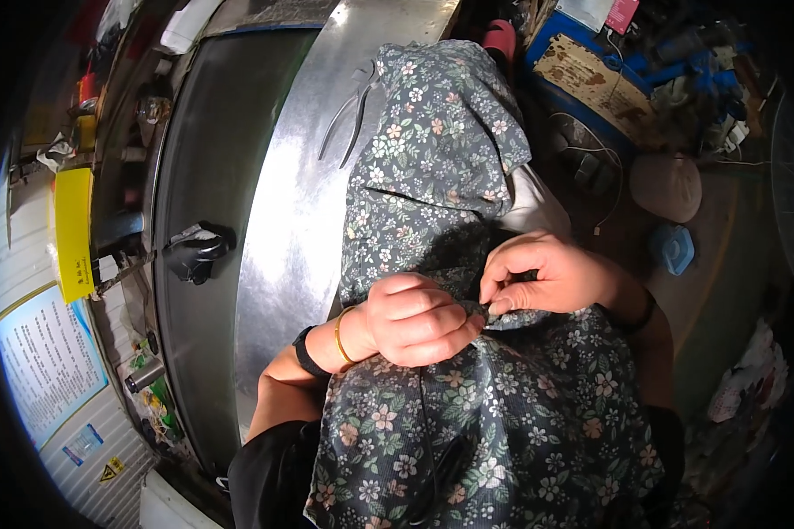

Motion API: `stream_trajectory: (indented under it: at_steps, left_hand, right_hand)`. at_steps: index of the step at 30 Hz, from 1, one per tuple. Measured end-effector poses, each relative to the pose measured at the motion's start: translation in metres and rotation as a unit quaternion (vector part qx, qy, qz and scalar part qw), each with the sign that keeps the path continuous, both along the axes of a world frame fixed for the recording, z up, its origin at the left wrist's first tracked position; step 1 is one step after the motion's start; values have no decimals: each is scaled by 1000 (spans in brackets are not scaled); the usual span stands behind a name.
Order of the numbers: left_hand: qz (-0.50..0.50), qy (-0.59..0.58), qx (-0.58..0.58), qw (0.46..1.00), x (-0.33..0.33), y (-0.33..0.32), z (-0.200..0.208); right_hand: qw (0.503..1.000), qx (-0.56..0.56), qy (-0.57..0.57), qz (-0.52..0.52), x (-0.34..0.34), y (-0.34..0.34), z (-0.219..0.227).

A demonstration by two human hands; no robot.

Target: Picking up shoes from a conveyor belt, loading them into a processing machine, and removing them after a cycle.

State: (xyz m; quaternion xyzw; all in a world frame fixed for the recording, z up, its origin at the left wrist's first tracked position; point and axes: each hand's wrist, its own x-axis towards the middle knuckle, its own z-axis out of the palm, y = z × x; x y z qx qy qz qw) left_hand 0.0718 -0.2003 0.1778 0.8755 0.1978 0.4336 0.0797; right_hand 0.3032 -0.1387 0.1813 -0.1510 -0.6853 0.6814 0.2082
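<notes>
A dark floral cloth (432, 167) with white and peach flowers runs from the far end of the metal surface toward my body; whether its near part is worn or lies over my lap, I cannot tell. My left hand (419, 322) is closed in a fist on a gathered bit of this cloth. Close beside it, my right hand (538, 278) pinches the same gather between thumb and fingers. Anything small between the fingertips is hidden. A gold bangle (341, 342) and a black band circle my left wrist.
A shiny metal surface (278, 238) lies left of the cloth, bearing a long-handled plier-like tool (348, 119). Further left, a black crumpled item (198, 251) rests on a dark belt-like strip (212, 344). At right are a cable, a blue plastic piece (672, 249) and a blue machine (591, 79).
</notes>
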Motion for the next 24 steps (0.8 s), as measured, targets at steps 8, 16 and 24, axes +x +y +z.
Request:
stream_trajectory:
  at_steps: [8, 16, 24]
  left_hand:
    - [-41, -16, -26, 999, -1, 0, -2]
    - [-58, -38, -57, 996, 9, 3, 0]
    - [-8, -23, -111, 994, -2, -1, -11]
  right_hand:
    - [997, -50, -16, 55, -6, 0, -3]
    - [988, 74, 9, 134, -2, 0, 7]
    - [956, -116, 86, 254, 20, 3, 2]
